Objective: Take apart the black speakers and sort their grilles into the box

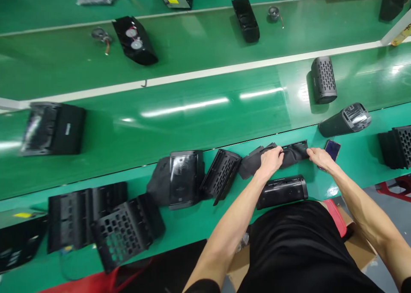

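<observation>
A length of dark speaker cloth lies at the bench's edge, with a black plastic edge along its far side. My left hand pinches it near the middle, its fingers closed. At the right end, my right hand grips its corner between thumb and fingers. Just in front of my body is a glossy black speaker housing. Left of the cloth, a black perforated grille rests tilted. A phone lies beside my right hand, which partly covers it.
Perforated black grilles and panels are piled on the left. A black housing stands nearer. Beyond the bench, a green conveyor belt carries a speaker box and a grille-covered speaker. A dark speaker body stands at the right.
</observation>
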A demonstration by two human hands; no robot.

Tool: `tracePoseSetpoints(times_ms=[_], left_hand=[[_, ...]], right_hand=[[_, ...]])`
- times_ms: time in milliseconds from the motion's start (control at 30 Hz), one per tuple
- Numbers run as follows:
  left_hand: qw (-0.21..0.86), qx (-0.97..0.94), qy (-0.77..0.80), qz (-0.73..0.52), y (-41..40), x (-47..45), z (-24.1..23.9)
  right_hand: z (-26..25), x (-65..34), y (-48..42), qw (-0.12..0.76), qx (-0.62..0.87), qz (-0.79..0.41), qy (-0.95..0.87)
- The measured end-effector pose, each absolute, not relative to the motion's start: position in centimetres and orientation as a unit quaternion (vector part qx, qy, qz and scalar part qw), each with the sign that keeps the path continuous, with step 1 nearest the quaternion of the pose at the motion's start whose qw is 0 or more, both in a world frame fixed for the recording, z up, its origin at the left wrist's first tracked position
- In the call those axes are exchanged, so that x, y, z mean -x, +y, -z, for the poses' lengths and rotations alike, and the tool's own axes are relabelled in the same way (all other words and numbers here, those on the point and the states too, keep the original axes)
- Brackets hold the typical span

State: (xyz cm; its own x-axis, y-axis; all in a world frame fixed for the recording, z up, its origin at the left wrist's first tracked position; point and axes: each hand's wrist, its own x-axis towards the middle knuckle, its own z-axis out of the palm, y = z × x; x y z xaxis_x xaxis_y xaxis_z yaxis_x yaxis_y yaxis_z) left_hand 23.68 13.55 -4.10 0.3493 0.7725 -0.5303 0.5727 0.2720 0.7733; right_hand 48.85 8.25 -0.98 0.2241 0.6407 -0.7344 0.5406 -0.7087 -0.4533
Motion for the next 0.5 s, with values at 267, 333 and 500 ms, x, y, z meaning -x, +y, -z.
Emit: tracePoseSetpoints(times_ms=[267,333,500], left_hand=[[0.305,-0.752,0.584,-0.03,13.7,-23.9,5.1],[0.312,-0.753,0.579,-0.022,14.2,-23.7,5.5],[0.417,-0.725,0.541,-0.088,14.9,-22.3,5.1]], right_hand=[[4.0,-48.2,9.6,0.064,0.795,-0.284,-0.532],[4.9,-48.2,10.3,0.068,0.775,-0.277,-0.563],[4.5,-49.8,10.6,0.163,0.723,-0.393,-0.544]])
